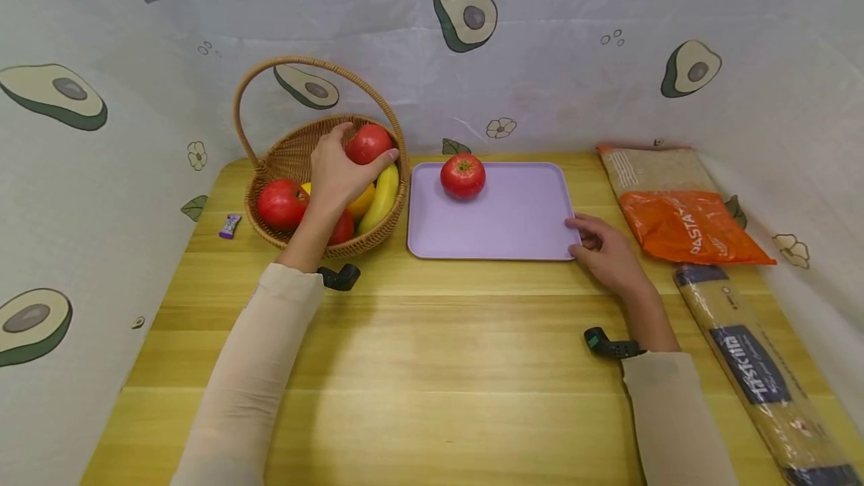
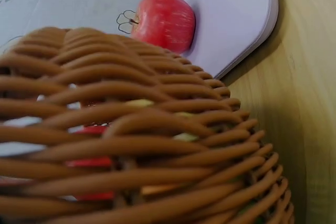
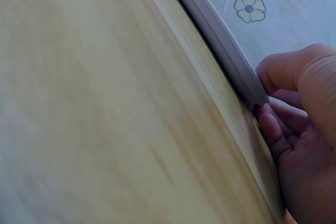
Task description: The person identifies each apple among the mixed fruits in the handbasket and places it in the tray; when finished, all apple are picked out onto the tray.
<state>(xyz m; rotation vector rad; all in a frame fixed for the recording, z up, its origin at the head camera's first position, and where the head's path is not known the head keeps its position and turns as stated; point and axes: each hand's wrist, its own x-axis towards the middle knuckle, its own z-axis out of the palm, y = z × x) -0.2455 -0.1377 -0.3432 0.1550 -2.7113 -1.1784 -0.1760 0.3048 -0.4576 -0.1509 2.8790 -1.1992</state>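
Observation:
In the head view my left hand (image 1: 337, 175) reaches into the wicker basket (image 1: 290, 160) and grips a red apple (image 1: 370, 144) between thumb and fingers. Under and around it lie another red apple (image 1: 281, 205), a banana (image 1: 382, 197) and an orange fruit (image 1: 362, 202). The basket's weave (image 2: 142, 161) hides the left hand in the left wrist view. My right hand (image 1: 607, 253) pinches the right edge of the lilac tray (image 1: 513, 223); the right wrist view shows thumb and fingers of this hand (image 3: 310, 119) at the tray's rim (image 3: 226, 45). One apple (image 1: 463, 175) sits on the tray's back left.
An orange pasta bag (image 1: 688, 208) lies right of the tray, with a long pasta packet (image 1: 759, 373) in front of it. A small purple wrapped sweet (image 1: 230, 226) is left of the basket. Behind the wooden table (image 1: 445, 366) hangs a cloth with avocado prints.

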